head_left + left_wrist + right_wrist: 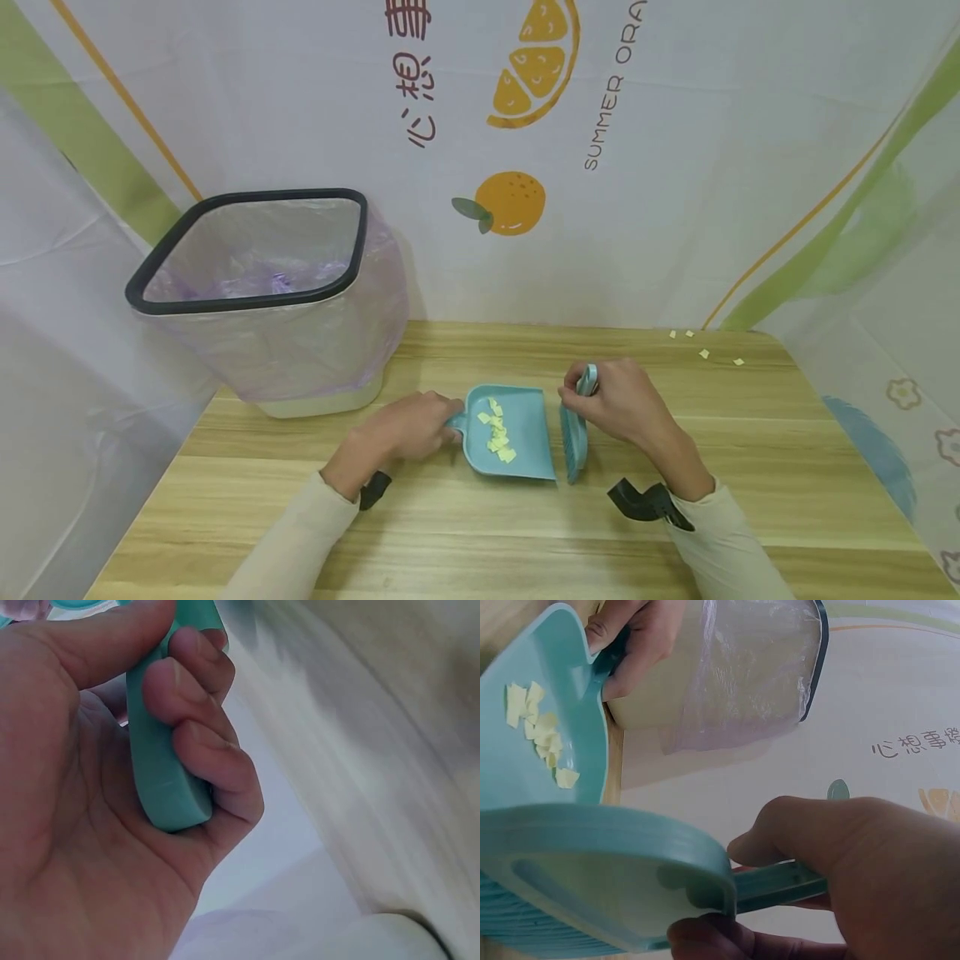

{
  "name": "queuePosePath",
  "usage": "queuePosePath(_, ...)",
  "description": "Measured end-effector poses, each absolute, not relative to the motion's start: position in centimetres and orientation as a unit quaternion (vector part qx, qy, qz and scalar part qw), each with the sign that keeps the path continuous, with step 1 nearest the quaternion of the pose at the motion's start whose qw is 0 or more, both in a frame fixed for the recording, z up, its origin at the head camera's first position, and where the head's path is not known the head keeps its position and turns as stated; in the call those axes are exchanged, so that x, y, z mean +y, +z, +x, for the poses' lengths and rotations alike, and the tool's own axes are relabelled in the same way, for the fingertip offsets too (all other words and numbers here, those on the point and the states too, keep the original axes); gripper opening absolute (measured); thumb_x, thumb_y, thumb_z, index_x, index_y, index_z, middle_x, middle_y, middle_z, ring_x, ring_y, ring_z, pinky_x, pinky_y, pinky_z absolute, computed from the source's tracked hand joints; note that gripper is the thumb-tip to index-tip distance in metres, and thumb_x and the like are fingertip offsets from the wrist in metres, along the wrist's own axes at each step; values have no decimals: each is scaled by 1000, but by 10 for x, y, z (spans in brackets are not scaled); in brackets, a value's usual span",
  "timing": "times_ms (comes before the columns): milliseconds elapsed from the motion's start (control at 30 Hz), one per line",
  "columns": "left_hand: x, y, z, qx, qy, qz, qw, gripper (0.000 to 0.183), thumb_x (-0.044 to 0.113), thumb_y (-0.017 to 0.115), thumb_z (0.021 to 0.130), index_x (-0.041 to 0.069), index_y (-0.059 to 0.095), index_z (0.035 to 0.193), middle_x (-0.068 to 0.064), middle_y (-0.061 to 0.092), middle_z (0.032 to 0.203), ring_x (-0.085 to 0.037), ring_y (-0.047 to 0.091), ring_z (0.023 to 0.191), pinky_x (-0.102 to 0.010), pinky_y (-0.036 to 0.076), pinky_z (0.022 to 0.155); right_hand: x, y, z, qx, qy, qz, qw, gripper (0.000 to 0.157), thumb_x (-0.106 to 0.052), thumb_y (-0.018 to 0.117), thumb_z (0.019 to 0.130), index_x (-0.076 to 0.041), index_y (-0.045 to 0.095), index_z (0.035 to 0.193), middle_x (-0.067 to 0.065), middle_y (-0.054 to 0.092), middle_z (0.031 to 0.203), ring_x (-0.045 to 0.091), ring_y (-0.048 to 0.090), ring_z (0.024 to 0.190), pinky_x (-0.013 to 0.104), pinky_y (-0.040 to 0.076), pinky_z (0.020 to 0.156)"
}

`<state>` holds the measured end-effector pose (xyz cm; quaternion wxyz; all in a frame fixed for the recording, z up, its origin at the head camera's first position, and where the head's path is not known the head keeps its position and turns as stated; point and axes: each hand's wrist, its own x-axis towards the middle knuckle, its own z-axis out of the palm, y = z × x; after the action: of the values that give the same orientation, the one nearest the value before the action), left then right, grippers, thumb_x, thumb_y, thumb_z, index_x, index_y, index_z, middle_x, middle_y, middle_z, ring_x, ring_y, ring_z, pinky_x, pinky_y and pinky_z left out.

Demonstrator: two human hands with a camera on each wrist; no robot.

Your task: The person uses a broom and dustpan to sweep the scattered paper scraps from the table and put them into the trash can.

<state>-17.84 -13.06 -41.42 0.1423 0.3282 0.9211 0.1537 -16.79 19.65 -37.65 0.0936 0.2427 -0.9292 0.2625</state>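
Head view, nearest first: pale sleeves (288,537) reach over a wood-grained counter (480,562), with a black wrist mount (648,502) at each cuff. Beyond the cuffs, the person's left grip (412,425) is curled around the handle of a light-blue dustpan (528,425) at mid-counter, its wide edge facing right; pale-yellow scraps (498,437) lie clustered inside the pan. Just beside that edge, the right grip (618,400) is closed on the handle of a matching brush (575,446). Farther off at left stands a bin (247,306) with a black rim and a translucent purple liner (386,275). Four stray pieces (704,354) lie near the far right corner, and behind hangs a white cloth (690,208) printed with oranges
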Motion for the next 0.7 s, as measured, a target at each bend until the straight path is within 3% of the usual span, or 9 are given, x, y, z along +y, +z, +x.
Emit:
queuePosePath(300,-135,-402,-181,921,156,333,128,11,19,72,108,10,66,107,3,62,89,-18,57,83,-41,52,81,197,-377,-168,-926,268,247,96,10,-18,76,95,-13,78,87,-15,59,63,3,48,56,28,43,55)
queuePosePath(700,-140,-388,-184,915,169,347,119,10,16,71,109,8,65,105,4,58,86,-16,55,82,-38,51,79,197,-380,-168,-923,268,253,108,12,-16,76,94,-16,75,82,-16,56,63,3,48,58,28,44,58)
